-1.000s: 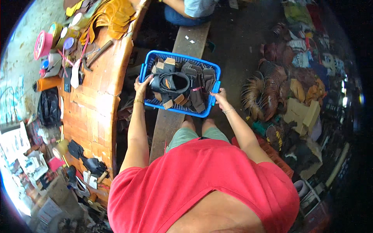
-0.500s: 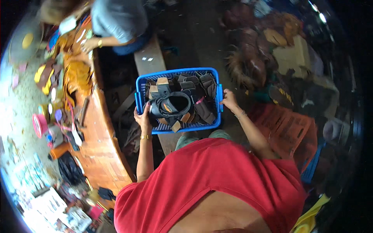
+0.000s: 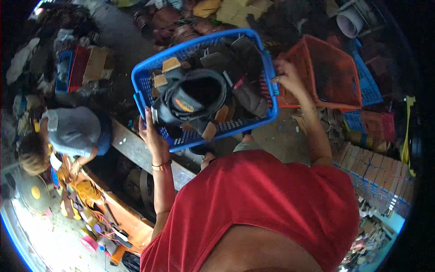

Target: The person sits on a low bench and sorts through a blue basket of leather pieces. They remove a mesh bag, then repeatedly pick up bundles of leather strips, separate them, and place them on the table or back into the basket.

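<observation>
A blue plastic basket [image 3: 195, 40] is held up in front of me, tilted so its right side sits higher in the head view. My left hand [image 3: 153, 140] is closed on its left side near the handle. Around the handle on the right side, my right hand [image 3: 290, 77] is curled. Inside lies a black padded piece [image 3: 186, 93] with a round opening and an orange mark; its exact kind is unclear. Dark grey folded pieces [image 3: 251, 97] and several tan blocks [image 3: 171, 64] surround it.
An orange crate [image 3: 312, 75] stands right of the basket. A wooden bench [image 3: 136, 143] runs below it. At the left, a co-worker [image 3: 74, 131] sits at a cluttered worktable [image 3: 136, 231]. Stacked tan blocks [image 3: 376, 165] are at the right, and brown material [image 3: 176, 22] is piled beyond.
The basket appears larger and closer, and has tilted. My view has turned to the right, so the worktable and co-worker now sit lower left. Both hands have kept their hold.
</observation>
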`<action>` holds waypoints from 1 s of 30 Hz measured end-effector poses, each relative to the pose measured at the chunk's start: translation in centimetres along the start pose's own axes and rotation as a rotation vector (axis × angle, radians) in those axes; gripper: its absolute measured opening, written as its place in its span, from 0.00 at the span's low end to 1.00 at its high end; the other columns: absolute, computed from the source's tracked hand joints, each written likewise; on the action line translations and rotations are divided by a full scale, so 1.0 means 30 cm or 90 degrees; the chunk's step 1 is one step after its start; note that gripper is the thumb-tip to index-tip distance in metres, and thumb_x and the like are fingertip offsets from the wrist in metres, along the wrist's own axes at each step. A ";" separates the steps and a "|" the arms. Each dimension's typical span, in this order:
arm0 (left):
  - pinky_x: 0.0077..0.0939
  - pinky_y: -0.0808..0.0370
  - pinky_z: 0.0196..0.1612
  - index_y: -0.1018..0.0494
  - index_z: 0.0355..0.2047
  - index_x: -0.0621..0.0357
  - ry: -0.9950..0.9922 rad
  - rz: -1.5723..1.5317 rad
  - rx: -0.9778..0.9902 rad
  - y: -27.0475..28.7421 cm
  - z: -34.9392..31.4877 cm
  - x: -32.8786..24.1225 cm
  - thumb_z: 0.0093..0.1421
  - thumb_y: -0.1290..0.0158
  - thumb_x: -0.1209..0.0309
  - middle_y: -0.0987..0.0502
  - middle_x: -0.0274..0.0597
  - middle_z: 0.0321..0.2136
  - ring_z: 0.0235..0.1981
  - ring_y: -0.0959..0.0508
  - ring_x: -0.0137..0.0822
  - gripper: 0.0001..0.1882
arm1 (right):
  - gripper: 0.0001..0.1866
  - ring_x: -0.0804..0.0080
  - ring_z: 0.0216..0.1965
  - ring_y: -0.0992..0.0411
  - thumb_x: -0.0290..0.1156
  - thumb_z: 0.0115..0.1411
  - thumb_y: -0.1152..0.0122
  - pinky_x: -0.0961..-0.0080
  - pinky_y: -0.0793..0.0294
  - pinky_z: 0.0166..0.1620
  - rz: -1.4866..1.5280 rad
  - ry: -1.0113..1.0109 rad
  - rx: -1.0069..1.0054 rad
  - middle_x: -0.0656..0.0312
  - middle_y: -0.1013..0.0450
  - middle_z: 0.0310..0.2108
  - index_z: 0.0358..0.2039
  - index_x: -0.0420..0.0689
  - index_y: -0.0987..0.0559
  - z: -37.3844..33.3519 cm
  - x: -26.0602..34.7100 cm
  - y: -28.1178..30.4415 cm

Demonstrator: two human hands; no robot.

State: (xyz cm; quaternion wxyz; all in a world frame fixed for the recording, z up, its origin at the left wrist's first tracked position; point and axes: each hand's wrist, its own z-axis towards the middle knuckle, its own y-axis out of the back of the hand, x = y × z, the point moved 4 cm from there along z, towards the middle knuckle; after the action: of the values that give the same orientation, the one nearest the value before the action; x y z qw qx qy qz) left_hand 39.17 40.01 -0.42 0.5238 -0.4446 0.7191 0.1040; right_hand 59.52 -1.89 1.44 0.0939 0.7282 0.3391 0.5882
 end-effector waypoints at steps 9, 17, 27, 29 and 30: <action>0.22 0.31 0.44 0.30 0.49 0.61 0.147 -0.067 0.268 -0.613 -0.057 0.110 0.63 0.49 0.66 0.25 0.36 0.38 0.39 0.26 0.26 0.16 | 0.30 0.64 0.48 0.31 0.21 0.37 0.37 0.70 0.33 0.54 0.016 -0.072 -0.246 0.59 0.27 0.44 0.47 0.37 0.25 -0.217 -0.204 0.709; 0.25 0.37 0.50 0.33 0.52 0.59 0.231 0.039 0.524 -1.142 -0.283 0.166 0.60 0.46 0.68 0.27 0.35 0.41 0.46 0.30 0.27 0.20 | 0.30 0.61 0.51 0.30 0.21 0.43 0.39 0.68 0.34 0.55 -0.103 -0.163 -0.298 0.55 0.27 0.49 0.51 0.37 0.27 -0.335 -0.469 1.427; 0.30 0.32 0.44 0.28 0.44 0.51 0.382 0.147 0.660 -1.517 -0.416 0.354 0.59 0.46 0.62 0.27 0.30 0.44 0.44 0.29 0.27 0.15 | 0.27 0.73 0.39 0.30 0.42 0.57 0.41 0.71 0.29 0.43 -0.234 -0.119 -0.035 0.63 0.26 0.41 0.52 0.38 0.28 -0.438 -0.646 1.727; 0.29 0.32 0.44 0.29 0.44 0.51 0.406 0.175 0.663 -1.515 -0.446 0.382 0.59 0.45 0.60 0.27 0.30 0.43 0.43 0.28 0.27 0.16 | 0.26 0.72 0.39 0.29 0.41 0.57 0.42 0.70 0.29 0.44 -0.166 -0.202 -0.095 0.62 0.26 0.42 0.52 0.38 0.27 -0.503 -0.837 1.778; 0.30 0.33 0.45 0.29 0.45 0.51 0.414 0.181 0.680 -1.513 -0.456 0.399 0.58 0.45 0.59 0.27 0.31 0.43 0.43 0.29 0.27 0.17 | 0.25 0.72 0.39 0.29 0.40 0.56 0.42 0.70 0.28 0.45 -0.133 -0.242 -0.131 0.62 0.26 0.42 0.52 0.39 0.27 -0.529 -0.930 1.796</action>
State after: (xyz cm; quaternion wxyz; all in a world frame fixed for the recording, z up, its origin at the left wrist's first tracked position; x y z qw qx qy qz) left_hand 63.41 -1.22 9.69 0.4096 -0.0318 0.8458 -0.3402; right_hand 63.40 -63.45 12.79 0.2905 0.7732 0.3271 0.4592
